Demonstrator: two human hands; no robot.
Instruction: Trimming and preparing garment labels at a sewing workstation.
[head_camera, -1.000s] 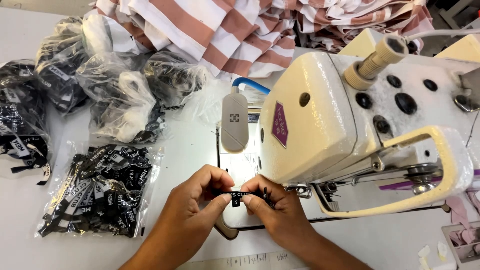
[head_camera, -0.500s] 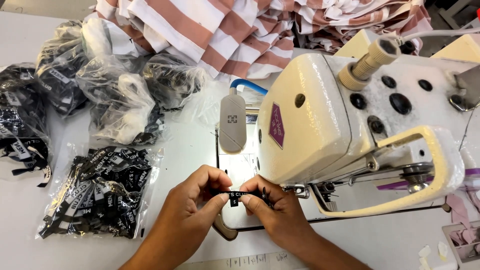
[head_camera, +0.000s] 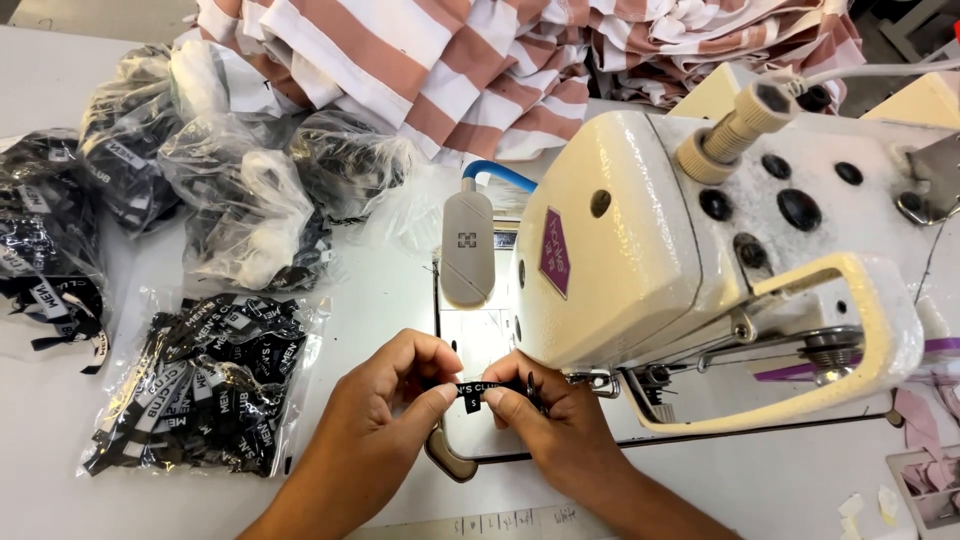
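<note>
My left hand (head_camera: 385, 400) and my right hand (head_camera: 545, 415) pinch the two ends of a small black woven label (head_camera: 478, 392) with white lettering, held flat between thumbs and forefingers. The label hangs just in front of the needle area of a cream sewing machine (head_camera: 640, 250), over the lit machine bed (head_camera: 480, 330). My right hand sits closest to the presser foot (head_camera: 590, 378).
A clear bag of black labels (head_camera: 200, 385) lies left of my hands. More plastic bags of labels (head_camera: 230, 190) sit behind it. Striped pink and white fabric (head_camera: 440, 60) is piled at the back. A grey lamp head (head_camera: 467, 250) hangs over the bed.
Both hands stay in place holding the label; the view has shifted only slightly.
</note>
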